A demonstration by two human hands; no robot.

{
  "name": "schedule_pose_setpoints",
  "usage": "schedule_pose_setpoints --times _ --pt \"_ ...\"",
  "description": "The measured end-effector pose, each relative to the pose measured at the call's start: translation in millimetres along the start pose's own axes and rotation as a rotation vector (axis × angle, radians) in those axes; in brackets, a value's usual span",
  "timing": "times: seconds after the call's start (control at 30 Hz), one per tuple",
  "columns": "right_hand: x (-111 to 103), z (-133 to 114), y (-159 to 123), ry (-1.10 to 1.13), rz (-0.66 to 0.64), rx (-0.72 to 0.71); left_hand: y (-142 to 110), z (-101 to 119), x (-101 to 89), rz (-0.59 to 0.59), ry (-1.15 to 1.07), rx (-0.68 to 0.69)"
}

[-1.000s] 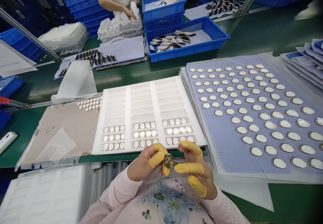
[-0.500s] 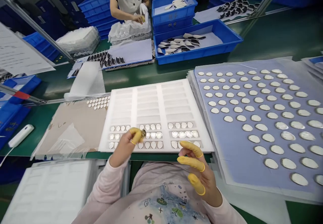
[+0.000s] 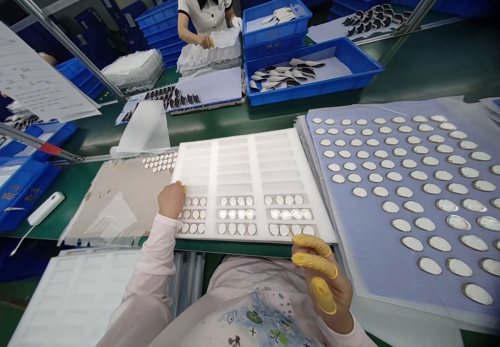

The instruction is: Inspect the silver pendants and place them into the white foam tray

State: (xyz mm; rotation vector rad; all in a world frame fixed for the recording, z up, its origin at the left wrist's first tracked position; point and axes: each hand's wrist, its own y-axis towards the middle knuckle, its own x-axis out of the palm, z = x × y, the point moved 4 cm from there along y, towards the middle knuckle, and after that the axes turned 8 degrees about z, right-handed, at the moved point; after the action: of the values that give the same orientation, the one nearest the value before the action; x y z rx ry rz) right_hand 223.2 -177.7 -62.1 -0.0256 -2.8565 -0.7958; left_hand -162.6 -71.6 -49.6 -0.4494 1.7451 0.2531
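Note:
A white foam tray (image 3: pixel 255 183) lies in front of me, with three columns of slots. Small round white pieces with metallic rims (image 3: pixel 237 214) fill the near rows. At the tray's left edge my left hand (image 3: pixel 172 200) has its fingers closed, with a yellow finger cot on a fingertip. Whatever it may hold is hidden behind the hand. My right hand (image 3: pixel 328 282), wearing yellow finger cots, hovers by the near right corner of the tray. Its fingers are apart and nothing shows between them. Beside it, a blue-lilac sheet (image 3: pixel 359 232) carries rows of oval white pieces (image 3: pixel 432 188).
A brown board (image 3: pixel 94 201) with smaller white pieces lies to the left, near a white corded device (image 3: pixel 46 209). Across the green bench stand blue trays (image 3: pixel 312 89) of black-and-white parts. A co-worker (image 3: pixel 205 8) handles clear plastic packaging (image 3: pixel 211 52). White foam trays (image 3: pixel 78 289) are stacked at lower left.
My left hand has moved left from the middle column to the tray's left edge; the small dark-edged piece it held is no longer visible. My right hand is slightly lower and farther right.

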Motion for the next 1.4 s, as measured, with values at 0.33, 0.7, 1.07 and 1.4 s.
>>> schedule_pose_setpoints --times 0.33,0.7,1.07,1.4 --pt "-2.0 -9.7 22.6 -0.01 0.067 0.012 12.7 -7.7 -10.4 -0.188 0.072 0.074" --pt "-90.2 -16.9 58.7 -1.079 0.201 0.174 -36.1 159.1 -96.6 0.106 -0.322 1.034" --pt "-101.7 33.2 113.9 -1.592 0.034 0.594 -74.9 374.2 -93.5 0.203 -0.266 1.554" --pt "-111.0 46.2 115.6 -1.643 0.041 0.703 -65.2 385.9 -88.7 0.182 -0.202 1.598"
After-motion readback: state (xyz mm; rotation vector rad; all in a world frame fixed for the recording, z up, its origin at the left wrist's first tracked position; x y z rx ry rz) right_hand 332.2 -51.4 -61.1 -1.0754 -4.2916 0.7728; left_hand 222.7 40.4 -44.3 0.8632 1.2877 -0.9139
